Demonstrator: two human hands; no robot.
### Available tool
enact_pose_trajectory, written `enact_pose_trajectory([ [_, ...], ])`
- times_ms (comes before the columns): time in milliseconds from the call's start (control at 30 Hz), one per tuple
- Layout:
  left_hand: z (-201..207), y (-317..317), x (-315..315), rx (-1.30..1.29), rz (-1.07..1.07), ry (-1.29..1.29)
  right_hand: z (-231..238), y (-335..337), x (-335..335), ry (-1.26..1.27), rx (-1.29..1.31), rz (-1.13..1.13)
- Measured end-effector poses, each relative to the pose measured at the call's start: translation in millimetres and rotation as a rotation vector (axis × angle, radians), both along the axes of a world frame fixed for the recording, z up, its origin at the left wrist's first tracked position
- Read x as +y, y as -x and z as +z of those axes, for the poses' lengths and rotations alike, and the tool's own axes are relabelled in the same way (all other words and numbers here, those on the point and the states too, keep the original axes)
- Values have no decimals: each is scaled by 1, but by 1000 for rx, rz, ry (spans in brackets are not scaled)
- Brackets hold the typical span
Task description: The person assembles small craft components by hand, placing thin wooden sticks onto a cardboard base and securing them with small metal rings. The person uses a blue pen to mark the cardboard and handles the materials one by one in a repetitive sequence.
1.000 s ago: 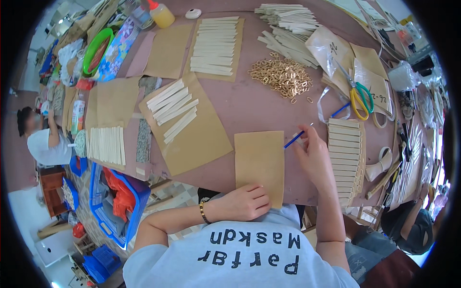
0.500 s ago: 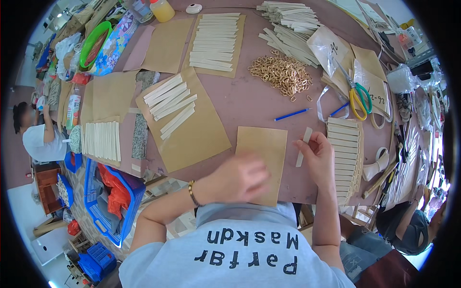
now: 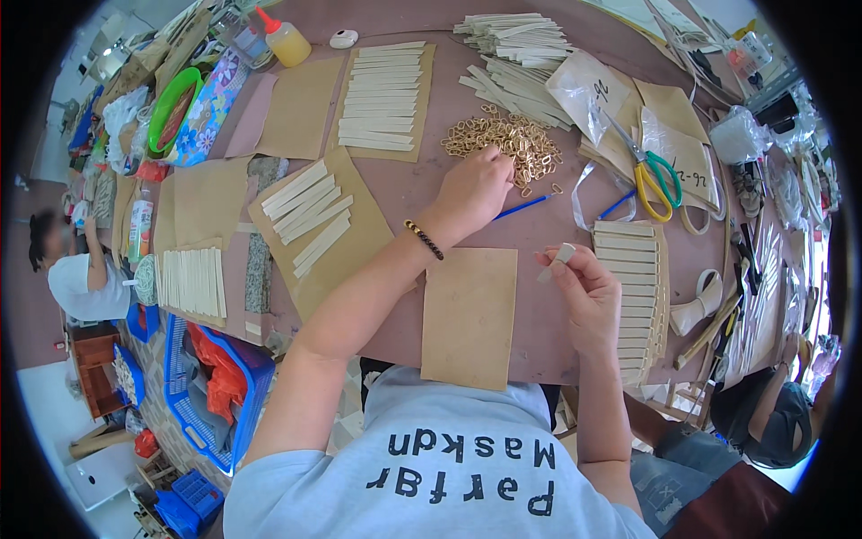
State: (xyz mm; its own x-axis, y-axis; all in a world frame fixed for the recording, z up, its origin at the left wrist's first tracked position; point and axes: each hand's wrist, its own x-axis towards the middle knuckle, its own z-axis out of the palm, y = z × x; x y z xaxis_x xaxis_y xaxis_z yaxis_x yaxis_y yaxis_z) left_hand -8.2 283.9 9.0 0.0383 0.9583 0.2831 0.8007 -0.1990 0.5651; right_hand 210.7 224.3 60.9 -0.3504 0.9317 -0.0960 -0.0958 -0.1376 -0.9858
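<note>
Bright and even across tabletop (image 3: 544,337), softly shadowed. Blown white at far right. Bent toward rim, black in corners. Fairly sharp at centre.

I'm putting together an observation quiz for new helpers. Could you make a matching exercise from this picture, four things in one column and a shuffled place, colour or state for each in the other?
Column one
1. Scissors
2. Left grip
3. Squeeze bottle
4. Right grip

Column two
A. At the pile of gold-coloured rings
B. Pinching a pale strip
C. Yellow-and-green handled
D. Red-tipped, with yellowish contents

Right pairs
1-C, 2-A, 3-D, 4-B
</note>
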Motion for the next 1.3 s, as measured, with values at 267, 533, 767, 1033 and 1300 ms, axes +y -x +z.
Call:
enact_pose_trajectory([
  [267, 32, 13, -50, -506, 54, 305, 6, 20, 0, 156, -81, 34],
  [533, 44, 16, -114, -1185, 80, 345, 9, 51, -12, -124, -330, 148],
  [767, 38, 10, -131, -818, 145, 99, 4, 60, -19, -554, -454, 86],
  [1033, 46, 5, -132, -463, 178, -71, 5, 62, -24, -703, -616, 81],
  [1300, 46, 1, -134, -264, 208, -161, 5, 66, -26, -698, -596, 93],
])
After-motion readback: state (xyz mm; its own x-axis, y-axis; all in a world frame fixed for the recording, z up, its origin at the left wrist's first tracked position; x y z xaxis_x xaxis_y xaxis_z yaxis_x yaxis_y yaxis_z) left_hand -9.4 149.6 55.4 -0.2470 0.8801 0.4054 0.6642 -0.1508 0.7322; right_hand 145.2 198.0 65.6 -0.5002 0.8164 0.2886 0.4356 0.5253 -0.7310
